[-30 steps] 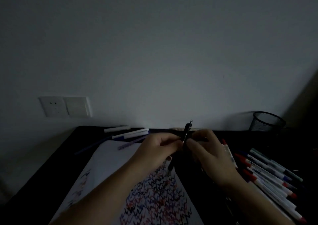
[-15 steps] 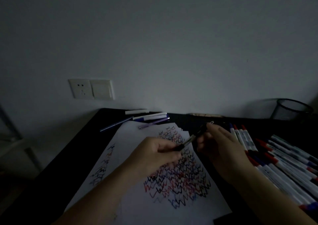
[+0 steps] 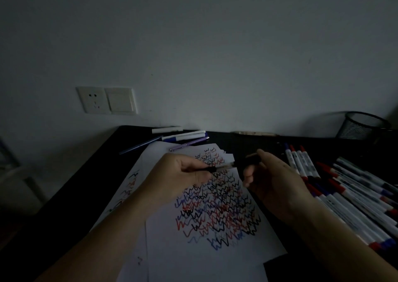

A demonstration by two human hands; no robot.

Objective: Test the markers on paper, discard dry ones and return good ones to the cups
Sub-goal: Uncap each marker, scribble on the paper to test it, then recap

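— Holding black pen (image 3: 217, 168) in left hand (image 3: 183, 174), fingers curled round barrel, tip toward right hand (image 3: 273, 180) over scribbled paper (image 3: 215, 249). Why?

— Prob. cap (image 3: 251, 160) just off, pinched in right fingers; ready for test stroke. Markers (image 3: 355, 197) lined up at right, mesh cup (image 3: 364, 126) at back for good ones.

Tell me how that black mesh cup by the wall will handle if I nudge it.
The mesh cup is open wire, so probably light and easily slid. Nothing shows above its rim, so it may tip readily. It stands upright near the wall, which could stop it.
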